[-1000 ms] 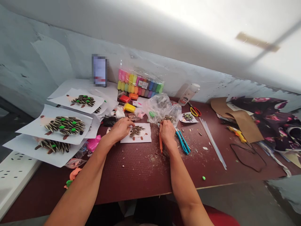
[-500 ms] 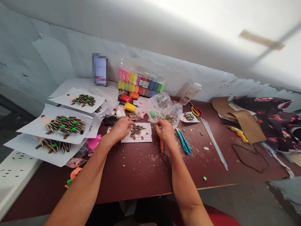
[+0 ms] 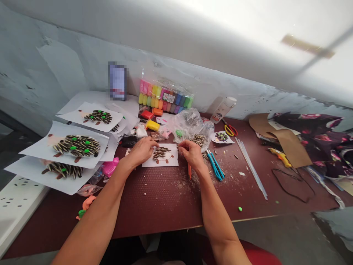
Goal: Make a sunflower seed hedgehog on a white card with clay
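Observation:
A white card (image 3: 173,162) lies flat in front of me with a hedgehog figure whose back is covered in striped sunflower seeds (image 3: 161,152) at its left part; the right part of the body is bare. My left hand (image 3: 143,150) holds the card at its upper left, fingers bent and resting on it. My right hand (image 3: 191,152) is at the card's right edge, thumb and fingers pinched on a tiny sliver that looks like a sunflower seed. Just behind this hand is a pile of loose seeds (image 3: 199,140) by a clear plastic bag (image 3: 190,123).
Finished-looking hedgehog sheets (image 3: 78,145) are stacked at left. Behind are clay packs (image 3: 165,97), a phone (image 3: 118,81) and a white bottle (image 3: 224,109). To the right lie a teal cutter (image 3: 215,165), scissors (image 3: 230,130), glue sticks (image 3: 252,169) and a glue gun (image 3: 281,157).
My right hand has moved slightly left, from beside the seed pile to the card's right edge, still pinched. The left hand and the card have stayed in place.

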A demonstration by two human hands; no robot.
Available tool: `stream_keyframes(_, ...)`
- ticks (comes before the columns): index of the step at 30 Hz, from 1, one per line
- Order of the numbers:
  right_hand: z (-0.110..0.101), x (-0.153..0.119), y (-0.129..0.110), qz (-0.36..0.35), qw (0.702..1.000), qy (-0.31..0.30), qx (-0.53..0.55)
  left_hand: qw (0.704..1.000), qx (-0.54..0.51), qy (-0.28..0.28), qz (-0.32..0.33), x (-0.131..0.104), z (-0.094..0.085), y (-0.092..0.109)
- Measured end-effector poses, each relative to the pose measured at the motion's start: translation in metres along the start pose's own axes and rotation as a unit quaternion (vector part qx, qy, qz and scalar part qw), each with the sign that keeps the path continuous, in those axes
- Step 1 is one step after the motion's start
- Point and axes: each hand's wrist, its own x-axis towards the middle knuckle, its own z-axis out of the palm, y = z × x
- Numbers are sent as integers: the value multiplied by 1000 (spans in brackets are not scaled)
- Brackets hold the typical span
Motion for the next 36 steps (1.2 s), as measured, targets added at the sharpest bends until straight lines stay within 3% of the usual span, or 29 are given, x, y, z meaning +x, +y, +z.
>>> stream_keyframes(8,4,-2,-8,-1,999,-43,-4,1000,2,10,9,0,1,-2)
stream_keyframes(13,9,-5,-16,-32,995,-61,-78,1000,2,-1,3,0,0,-1)
stream_keyframes(17,13,-6,-18,-71,989,-57,-120,1000,2,-3,-2,0,-1,1)
stream_keyframes(36,22,-8,-16,-88,974,-46,-203,1000,-8,7,5,1,2,-3)
